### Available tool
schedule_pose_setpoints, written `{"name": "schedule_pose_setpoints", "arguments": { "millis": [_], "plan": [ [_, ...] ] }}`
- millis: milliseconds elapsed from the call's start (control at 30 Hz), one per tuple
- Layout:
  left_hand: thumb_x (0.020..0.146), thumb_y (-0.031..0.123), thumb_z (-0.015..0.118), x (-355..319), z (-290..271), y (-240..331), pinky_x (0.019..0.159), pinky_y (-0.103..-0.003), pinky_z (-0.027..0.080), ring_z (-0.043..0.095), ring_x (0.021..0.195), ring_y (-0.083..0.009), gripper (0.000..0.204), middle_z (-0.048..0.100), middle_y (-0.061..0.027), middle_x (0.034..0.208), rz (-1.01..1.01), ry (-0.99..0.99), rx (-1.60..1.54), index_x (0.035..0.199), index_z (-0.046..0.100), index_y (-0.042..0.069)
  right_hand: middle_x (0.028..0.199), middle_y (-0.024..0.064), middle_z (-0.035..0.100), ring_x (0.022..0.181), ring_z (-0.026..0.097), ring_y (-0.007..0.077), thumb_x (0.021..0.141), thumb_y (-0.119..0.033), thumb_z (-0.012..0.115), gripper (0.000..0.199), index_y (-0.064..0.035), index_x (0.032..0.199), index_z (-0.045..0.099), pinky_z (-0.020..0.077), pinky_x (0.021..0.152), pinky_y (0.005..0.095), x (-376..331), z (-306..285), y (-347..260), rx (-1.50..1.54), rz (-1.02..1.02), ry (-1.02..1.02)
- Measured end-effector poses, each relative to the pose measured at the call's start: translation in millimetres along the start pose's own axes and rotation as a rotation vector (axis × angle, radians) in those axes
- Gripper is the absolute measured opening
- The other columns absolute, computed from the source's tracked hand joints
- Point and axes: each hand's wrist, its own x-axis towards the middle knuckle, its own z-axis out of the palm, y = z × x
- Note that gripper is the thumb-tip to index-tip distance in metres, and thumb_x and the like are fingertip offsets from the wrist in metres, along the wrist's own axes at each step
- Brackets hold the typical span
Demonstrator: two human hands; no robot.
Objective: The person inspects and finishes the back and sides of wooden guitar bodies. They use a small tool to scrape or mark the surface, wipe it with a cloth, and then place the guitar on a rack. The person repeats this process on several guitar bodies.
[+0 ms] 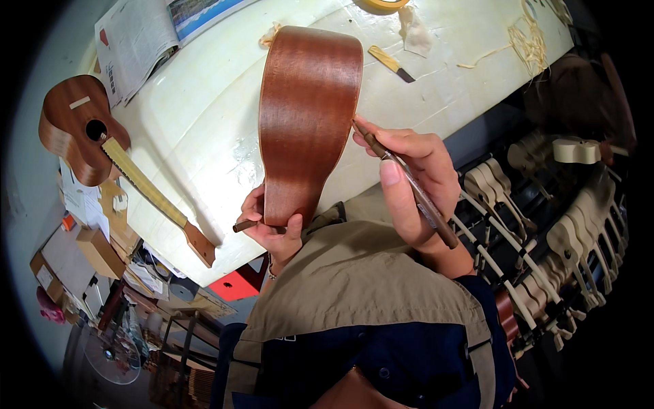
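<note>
A reddish-brown ukulele body (310,102) is tilted on edge in front of me, its curved side facing up and its wide end away from me. My left hand (272,232) grips the near, narrower end. A short brown pen cap (245,225) sticks out between that hand's fingers. My right hand (419,177) is closed round a brown marker pen (409,178), its tip touching the right edge of the body. No neck shows on this body; its underside is hidden.
A ukulele (82,129) with its neck lies at the left of the pale table (197,143). Newspapers (133,44), a small brush or blade with a wooden handle (392,63), yellow tape (383,5) and tangled string (530,46) lie farther off. Racks of unfinished instruments (579,232) stand at the right.
</note>
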Motion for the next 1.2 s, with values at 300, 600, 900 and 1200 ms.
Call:
{"name": "schedule_pose_setpoints", "arguments": {
  "millis": [300,600,900,1200],
  "plan": [
    [0.064,0.040,0.082,-2,0,0,0.094,-0.037,0.039,0.046,0.106,-0.0215,0.078,0.043,-0.0142,0.116,0.001,-0.005,-0.016,0.109,0.030,0.004,0.099,0.0210,0.062,0.101,0.062,0.0297,0.081,0.005,0.054,0.019,0.0069,0.100,0.055,0.0485,0.080,0.0308,4,0,-4,-0.049,0.014,0.001],
    [0.064,0.038,0.083,-2,-1,-3,0.095,-0.038,0.037,0.044,0.107,-0.0227,0.073,0.042,-0.0149,0.115,0.033,-0.012,-0.045,0.104,0.029,0.008,0.097,0.0195,0.063,0.097,0.063,0.0265,0.081,0.004,0.055,0.019,0.0060,0.100,0.056,0.0485,0.078,0.0292,1,0,-6,-0.064,0.031,-0.007],
    [0.064,0.038,0.083,-2,-2,-4,0.094,-0.038,0.037,0.044,0.107,-0.0227,0.073,0.042,-0.0149,0.114,0.026,-0.022,-0.048,0.105,0.029,0.008,0.098,0.0195,0.063,0.095,0.064,0.0249,0.080,0.004,0.055,0.020,0.0058,0.100,0.056,0.0486,0.078,0.0289,4,-2,-5,-0.091,0.025,-0.015],
    [0.065,0.038,0.083,0,0,0,0.095,-0.039,0.036,0.043,0.108,-0.0232,0.073,0.041,-0.0144,0.115,0.004,-0.038,-0.044,0.104,0.029,0.009,0.101,0.0234,0.061,0.098,0.062,0.0260,0.083,0.002,0.052,0.018,0.0059,0.101,0.053,0.0476,0.082,0.0318,3,-1,-7,-0.061,0.050,-0.046]
  ]
}}
